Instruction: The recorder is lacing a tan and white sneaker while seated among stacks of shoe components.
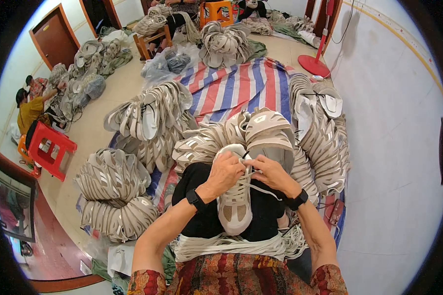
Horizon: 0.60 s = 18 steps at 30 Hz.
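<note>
Uppers (269, 129) btwn shoe (235, 199) & striped tarp (236, 91)

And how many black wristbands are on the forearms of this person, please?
2. One black wristband is on the wrist of the left hand, the other on the wrist of the right hand. Both show clearly.

The floor (101, 120) was overlaid by a striped sheet (236, 91), on which bundled shoe uppers (325, 150) were stacked at three and ten o'clock.
</note>
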Available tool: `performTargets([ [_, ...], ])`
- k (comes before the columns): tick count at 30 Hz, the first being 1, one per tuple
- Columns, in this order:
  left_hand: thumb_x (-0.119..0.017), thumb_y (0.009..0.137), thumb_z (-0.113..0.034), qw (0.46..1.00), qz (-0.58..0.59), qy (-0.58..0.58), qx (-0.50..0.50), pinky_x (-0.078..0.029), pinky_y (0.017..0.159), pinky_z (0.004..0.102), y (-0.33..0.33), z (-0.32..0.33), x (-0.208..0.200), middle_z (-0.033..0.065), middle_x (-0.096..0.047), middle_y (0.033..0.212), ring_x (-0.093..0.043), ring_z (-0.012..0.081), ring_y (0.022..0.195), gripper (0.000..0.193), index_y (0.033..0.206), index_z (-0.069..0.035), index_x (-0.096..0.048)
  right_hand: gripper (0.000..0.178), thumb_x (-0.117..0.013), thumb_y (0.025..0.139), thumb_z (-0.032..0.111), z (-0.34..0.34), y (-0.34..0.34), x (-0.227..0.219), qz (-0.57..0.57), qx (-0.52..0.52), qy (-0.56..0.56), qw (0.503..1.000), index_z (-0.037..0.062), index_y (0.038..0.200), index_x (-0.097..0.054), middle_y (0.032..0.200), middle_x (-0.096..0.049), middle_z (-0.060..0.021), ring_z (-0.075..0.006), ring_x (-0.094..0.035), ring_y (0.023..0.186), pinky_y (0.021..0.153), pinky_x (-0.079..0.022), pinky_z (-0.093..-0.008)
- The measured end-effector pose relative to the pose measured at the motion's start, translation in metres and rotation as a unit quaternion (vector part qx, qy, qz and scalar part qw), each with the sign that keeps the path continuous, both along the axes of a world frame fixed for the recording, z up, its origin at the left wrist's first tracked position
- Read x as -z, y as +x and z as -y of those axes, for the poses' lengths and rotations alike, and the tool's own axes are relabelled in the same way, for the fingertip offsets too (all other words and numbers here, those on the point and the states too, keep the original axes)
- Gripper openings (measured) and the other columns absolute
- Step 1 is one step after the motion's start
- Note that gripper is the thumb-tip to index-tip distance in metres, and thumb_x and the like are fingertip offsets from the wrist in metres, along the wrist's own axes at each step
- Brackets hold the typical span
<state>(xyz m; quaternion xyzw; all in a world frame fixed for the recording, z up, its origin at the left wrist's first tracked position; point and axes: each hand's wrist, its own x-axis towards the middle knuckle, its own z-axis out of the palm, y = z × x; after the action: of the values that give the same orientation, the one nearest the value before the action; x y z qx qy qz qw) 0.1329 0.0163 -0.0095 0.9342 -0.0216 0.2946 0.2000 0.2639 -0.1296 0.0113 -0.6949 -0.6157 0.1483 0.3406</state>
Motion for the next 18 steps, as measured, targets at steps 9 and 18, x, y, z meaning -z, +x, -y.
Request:
performTargets([
  [9, -0.063, 0.068, -0.013, 0.997, -0.027, 0.073, 0.021, -0.035, 0.068, 0.0344, 0.005, 0.005, 0.001, 0.0023, -0.051, 0.073, -0.048, 0.0204, 0.076, 0.005, 0.071, -0.01, -0.06, 0.029, -0.065, 0.071, 0.01, -0.009, 0.01, 0.014, 0.014, -0.035, 0.019, 0.999, 0.0103, 0.098, -0.054, 0.085, -0.052, -0.0088, -0.0287, -0.056, 0.076, 0.066, -0.045, -0.0368],
  [18, -0.055, 0.066, -0.009, 0.926, -0.085, 0.234, -0.283, -0.033, 0.061, 0.04, -0.078, -0.072, -0.045, 0.0093, -0.048, 0.069, -0.048, 0.0287, 0.071, 0.006, 0.07, -0.008, -0.051, 0.024, -0.065, 0.077, 0.008, 0.008, 0.017, -0.003, -0.175, 0.019, -0.015, 0.984, 0.0019, 0.098, -0.059, 0.068, -0.057, -0.0058, -0.0129, -0.049, 0.059, 0.056, -0.041, -0.0278],
])
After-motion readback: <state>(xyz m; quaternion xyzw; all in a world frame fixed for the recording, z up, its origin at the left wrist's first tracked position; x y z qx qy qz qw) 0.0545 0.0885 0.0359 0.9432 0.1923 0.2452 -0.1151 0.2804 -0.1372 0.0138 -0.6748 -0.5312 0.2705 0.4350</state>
